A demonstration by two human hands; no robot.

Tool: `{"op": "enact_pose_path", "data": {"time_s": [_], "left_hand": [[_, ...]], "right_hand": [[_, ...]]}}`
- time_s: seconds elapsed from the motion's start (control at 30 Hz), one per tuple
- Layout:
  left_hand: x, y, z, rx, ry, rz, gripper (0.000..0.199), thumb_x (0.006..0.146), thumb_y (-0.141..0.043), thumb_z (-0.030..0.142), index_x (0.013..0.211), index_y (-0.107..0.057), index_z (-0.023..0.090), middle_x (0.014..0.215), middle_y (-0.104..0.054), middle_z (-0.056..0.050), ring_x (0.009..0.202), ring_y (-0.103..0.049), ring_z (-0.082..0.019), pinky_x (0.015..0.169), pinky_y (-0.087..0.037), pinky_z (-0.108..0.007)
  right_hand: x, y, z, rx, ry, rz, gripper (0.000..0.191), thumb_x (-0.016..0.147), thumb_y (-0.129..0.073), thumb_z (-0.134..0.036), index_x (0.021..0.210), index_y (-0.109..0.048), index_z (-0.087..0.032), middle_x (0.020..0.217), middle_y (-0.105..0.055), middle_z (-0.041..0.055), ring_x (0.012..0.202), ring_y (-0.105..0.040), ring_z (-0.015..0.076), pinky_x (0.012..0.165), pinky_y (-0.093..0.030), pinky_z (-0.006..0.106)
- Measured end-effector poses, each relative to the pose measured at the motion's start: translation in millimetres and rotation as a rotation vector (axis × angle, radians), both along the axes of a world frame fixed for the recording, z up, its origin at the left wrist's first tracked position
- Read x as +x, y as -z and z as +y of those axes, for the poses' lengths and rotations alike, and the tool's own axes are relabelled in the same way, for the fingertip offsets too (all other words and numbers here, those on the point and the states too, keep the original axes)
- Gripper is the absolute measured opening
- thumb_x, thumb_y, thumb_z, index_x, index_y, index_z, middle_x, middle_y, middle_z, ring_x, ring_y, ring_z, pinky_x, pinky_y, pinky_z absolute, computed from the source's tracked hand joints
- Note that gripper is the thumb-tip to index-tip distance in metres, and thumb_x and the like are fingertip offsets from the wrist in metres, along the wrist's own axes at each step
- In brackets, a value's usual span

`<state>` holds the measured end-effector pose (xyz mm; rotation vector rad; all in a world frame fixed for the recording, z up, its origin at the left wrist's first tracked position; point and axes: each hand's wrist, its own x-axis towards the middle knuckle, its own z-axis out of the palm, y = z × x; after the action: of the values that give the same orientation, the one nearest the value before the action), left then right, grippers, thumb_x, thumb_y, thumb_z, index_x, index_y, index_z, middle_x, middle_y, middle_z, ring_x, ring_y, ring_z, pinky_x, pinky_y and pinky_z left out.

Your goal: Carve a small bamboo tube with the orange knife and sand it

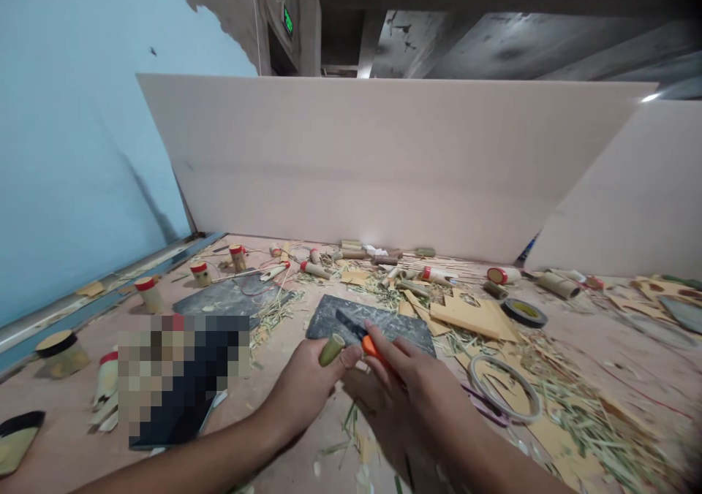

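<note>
My left hand (308,386) is closed around a short piece of green bamboo (331,350), whose cut end points up and away from me. In my right hand (403,366) is a utility knife (371,346) with an orange handle. Its dark blade (349,324) is out and points up to the left, above a dark cutting board (392,320). The left thumb lies close to the knife handle; whether they touch I cannot tell. Both hands are near each other at the board's front edge. Part of the bamboo is hidden inside the left fist.
A roll of tape (523,313), a pale ring-shaped roll (504,388) and a yellow board piece (474,318) lie on the right among green shavings (589,413). Red-topped bamboo tubes (149,295) stand at left. A white panel (373,165) closes off the back.
</note>
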<state>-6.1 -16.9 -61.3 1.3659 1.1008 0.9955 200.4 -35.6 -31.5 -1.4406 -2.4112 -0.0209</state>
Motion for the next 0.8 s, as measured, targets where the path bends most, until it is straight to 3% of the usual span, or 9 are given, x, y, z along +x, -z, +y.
{"op": "enact_pose_path", "data": {"time_s": [0.07, 0.17, 0.33, 0.5, 0.67, 0.8], "left_hand": [[0, 1.7, 2, -0.020, -0.007, 0.002, 0.056, 0.085, -0.067, 0.068, 0.066, -0.047, 0.020, 0.054, -0.036, 0.009, 0.051, -0.030, -0.008, 0.048, -0.022, -0.022], [-3, 0.9, 3, -0.078, 0.061, -0.025, 0.054, 0.084, -0.066, 0.072, 0.076, -0.049, 0.022, 0.052, -0.035, 0.011, 0.044, -0.029, -0.007, 0.042, -0.018, -0.021], [-9, -5.1, 4, -0.169, 0.166, -0.103, 0.054, 0.079, -0.073, 0.071, 0.090, -0.047, 0.024, 0.057, -0.035, 0.014, 0.039, -0.023, -0.005, 0.036, -0.014, -0.018], [-11, -8.6, 3, -0.239, 0.259, -0.168, 0.055, 0.078, -0.076, 0.067, 0.095, -0.050, 0.022, 0.056, -0.033, 0.014, 0.041, -0.018, -0.004, 0.038, -0.014, -0.018], [-13, -5.3, 0, -0.224, 0.270, -0.216, 0.059, 0.070, -0.088, 0.058, 0.102, -0.058, 0.019, 0.073, -0.056, 0.005, 0.053, -0.045, -0.007, 0.049, -0.035, -0.019], [-10, -2.8, -1, -0.162, 0.234, -0.237, 0.058, 0.066, -0.092, 0.052, 0.102, -0.064, 0.016, 0.089, -0.069, -0.005, 0.076, -0.063, -0.018, 0.070, -0.049, -0.027]], "right_hand": [[-1, -1.6, 1, -0.030, 0.090, 0.024, 0.048, 0.108, -0.040, -0.036, 0.154, -0.048, -0.024, 0.096, -0.072, 0.0085, 0.070, -0.072, 0.0228, 0.057, -0.045, 0.028], [1, -2.1, 4, -0.035, 0.113, 0.028, 0.049, 0.107, -0.040, -0.036, 0.154, -0.048, -0.025, 0.098, -0.072, 0.0093, 0.075, -0.073, 0.0255, 0.059, -0.047, 0.030], [11, -2.9, 8, -0.005, 0.012, 0.087, 0.049, 0.108, -0.039, -0.038, 0.155, -0.047, -0.026, 0.101, -0.070, 0.0096, 0.077, -0.071, 0.0229, 0.065, -0.050, 0.030], [14, -1.0, 7, 0.011, -0.115, 0.023, 0.048, 0.107, -0.044, -0.037, 0.155, -0.047, -0.031, 0.098, -0.068, 0.0065, 0.070, -0.068, 0.0194, 0.061, -0.046, 0.028], [8, -0.1, 5, -0.048, -0.271, -0.033, 0.048, 0.107, -0.048, -0.041, 0.154, -0.047, -0.032, 0.098, -0.069, 0.0054, 0.072, -0.068, 0.0176, 0.061, -0.045, 0.025], [4, 0.6, 2, -0.015, -0.260, -0.059, 0.046, 0.108, -0.047, -0.038, 0.153, -0.048, -0.032, 0.096, -0.070, 0.0047, 0.070, -0.067, 0.0166, 0.059, -0.045, 0.024]]}}
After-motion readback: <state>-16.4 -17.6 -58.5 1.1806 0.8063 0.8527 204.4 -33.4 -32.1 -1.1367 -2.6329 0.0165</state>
